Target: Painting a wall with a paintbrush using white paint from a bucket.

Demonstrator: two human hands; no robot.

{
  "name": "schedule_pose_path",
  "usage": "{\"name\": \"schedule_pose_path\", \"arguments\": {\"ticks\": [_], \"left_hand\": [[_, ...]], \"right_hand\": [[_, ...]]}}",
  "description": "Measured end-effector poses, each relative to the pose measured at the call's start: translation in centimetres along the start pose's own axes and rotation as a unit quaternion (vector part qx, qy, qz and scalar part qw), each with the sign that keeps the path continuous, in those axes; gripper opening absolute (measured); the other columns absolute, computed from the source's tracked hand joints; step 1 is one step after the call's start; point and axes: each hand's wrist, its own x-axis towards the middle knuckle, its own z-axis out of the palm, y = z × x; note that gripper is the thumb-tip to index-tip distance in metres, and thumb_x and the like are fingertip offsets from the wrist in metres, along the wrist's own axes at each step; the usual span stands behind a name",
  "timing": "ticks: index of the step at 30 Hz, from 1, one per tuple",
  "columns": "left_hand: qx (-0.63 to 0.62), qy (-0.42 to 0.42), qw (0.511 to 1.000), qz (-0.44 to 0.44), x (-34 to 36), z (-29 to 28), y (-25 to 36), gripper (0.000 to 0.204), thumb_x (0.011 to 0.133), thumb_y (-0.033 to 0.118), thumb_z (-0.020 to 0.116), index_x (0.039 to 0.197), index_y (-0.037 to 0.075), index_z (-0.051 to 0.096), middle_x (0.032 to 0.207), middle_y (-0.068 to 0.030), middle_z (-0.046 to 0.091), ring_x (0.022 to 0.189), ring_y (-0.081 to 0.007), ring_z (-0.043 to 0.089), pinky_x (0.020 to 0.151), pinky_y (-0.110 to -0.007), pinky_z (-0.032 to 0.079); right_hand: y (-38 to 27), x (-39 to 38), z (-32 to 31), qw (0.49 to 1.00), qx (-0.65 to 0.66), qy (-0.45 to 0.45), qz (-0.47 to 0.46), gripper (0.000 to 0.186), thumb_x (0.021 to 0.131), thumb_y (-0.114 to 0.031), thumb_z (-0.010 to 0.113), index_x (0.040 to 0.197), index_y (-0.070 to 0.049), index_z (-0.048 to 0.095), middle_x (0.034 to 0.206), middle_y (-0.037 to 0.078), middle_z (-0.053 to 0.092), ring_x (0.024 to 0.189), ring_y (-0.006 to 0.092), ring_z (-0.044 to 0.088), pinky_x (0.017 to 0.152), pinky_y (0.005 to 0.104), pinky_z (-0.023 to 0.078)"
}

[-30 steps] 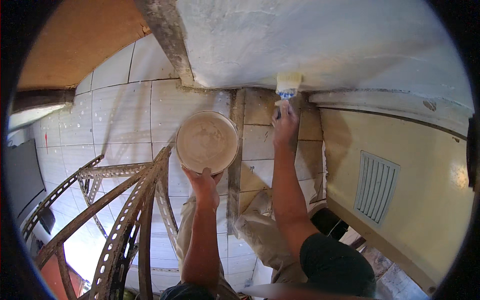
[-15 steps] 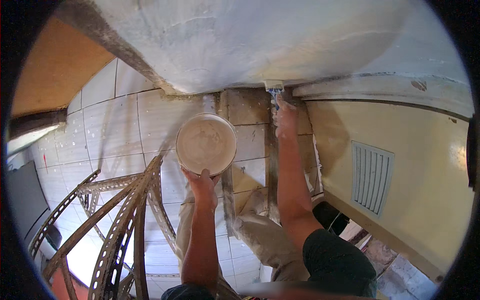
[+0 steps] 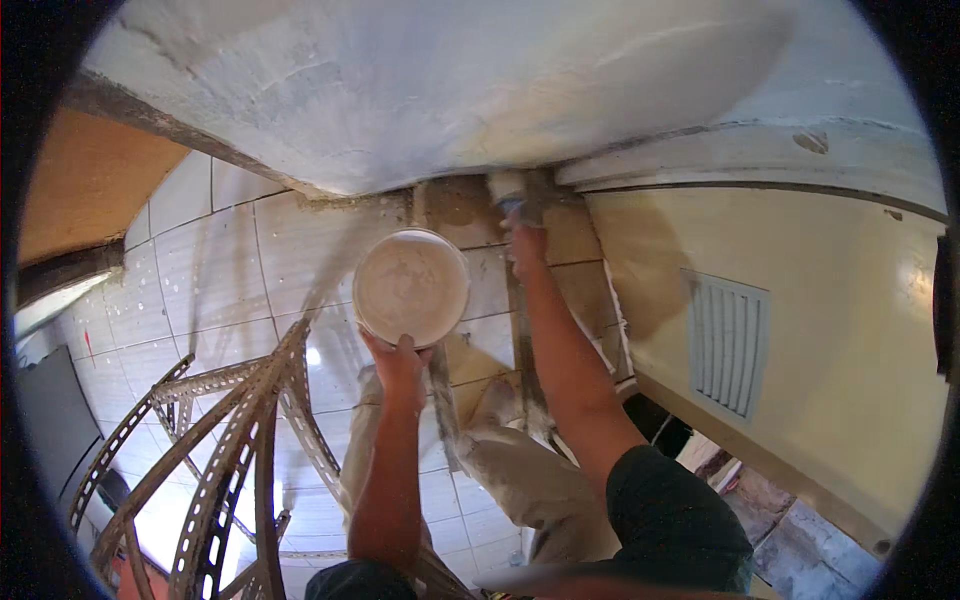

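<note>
My left hand (image 3: pixel 398 372) grips the near rim of a round bucket (image 3: pixel 411 288) of creamy off-white paint, thumb over the edge. The bucket is held level over the floor. Farther forward, my right hand (image 3: pixel 526 243) is closed round a paintbrush (image 3: pixel 509 190) with a bluish handle. The brush's pale, slightly blurred bristles point at the bottom of the white wall (image 3: pixel 480 90). Whether they touch it, I cannot tell.
A rusty perforated metal frame (image 3: pixel 235 450) stands at left on the white tiled floor (image 3: pixel 215 260). Along the right side is a cream panel (image 3: pixel 820 300) with a grey louvred vent (image 3: pixel 728 340). An orange-brown board (image 3: pixel 95 190) is at far left.
My right hand and the brush have shifted left and slightly nearer along the wall's lower edge. The bucket stays in my left hand, almost unmoved. The view has shifted a little.
</note>
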Motion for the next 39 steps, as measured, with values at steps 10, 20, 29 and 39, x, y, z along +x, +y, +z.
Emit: {"name": "schedule_pose_path", "arguments": {"ticks": [10, 20, 29, 39], "left_hand": [[0.045, 0.067, 0.992, 0.092, -6.8, -10.0, 1.0, 0.094, 0.085, -0.009, 0.048, 0.16, 0.025, 0.002, 0.154, -0.015, 0.029, 0.131, -0.0361, 0.048, 0.089, -0.051, 0.059], [0.029, 0.005, 0.992, 0.126, -28.1, -1.2, 10.5, 0.088, 0.088, -0.006, 0.048, 0.16, 0.02, 0.004, 0.148, -0.0201, 0.039, 0.111, -0.0386, 0.064, 0.072, -0.048, 0.066], [0.123, -0.017, 0.973, 0.196, -43.5, -1.4, 17.5, 0.08, 0.09, -0.006, 0.046, 0.159, 0.014, 0.011, 0.148, -0.0182, 0.04, 0.116, -0.038, 0.062, 0.078, -0.047, 0.066], [0.084, -0.093, 0.942, 0.312, -55.6, -6.5, 20.9, 0.08, 0.09, -0.009, 0.048, 0.158, 0.006, 0.009, 0.152, -0.0202, 0.03, 0.124, -0.0358, 0.055, 0.086, -0.045, 0.064]], "right_hand": [[-37.9, -9.9, -18.2, 0.879, 0.367, -0.238, 0.19, 0.018, 0.097, -0.024, 0.067, 0.092, -0.007, 0.065, 0.062, -0.005, 0.048, 0.046, 0.004, 0.037, 0.04, 0.023, 0.024], [-46.7, -23.2, -43.7, 0.937, 0.284, -0.204, 0.024, 0.016, 0.097, -0.019, 0.067, 0.1, -0.003, 0.066, 0.066, -0.008, 0.049, 0.056, 0.0022, 0.043, 0.049, 0.0217, 0.032], [-51.1, -34.3, -56.7, 0.913, 0.316, -0.258, 0.011, 0.033, 0.093, -0.017, 0.067, 0.122, 0.0, 0.066, 0.08, 0.002, 0.064, 0.07, 0.0072, 0.056, 0.062, 0.0271, 0.046], [-61.2, -41.9, -60.7, 0.916, -0.022, -0.2, -0.348, 0.021, 0.091, -0.012, 0.061, 0.104, 0.001, 0.07, 0.091, 0.024, 0.069, 0.085, 0.0355, 0.07, 0.077, 0.0448, 0.053]]}}
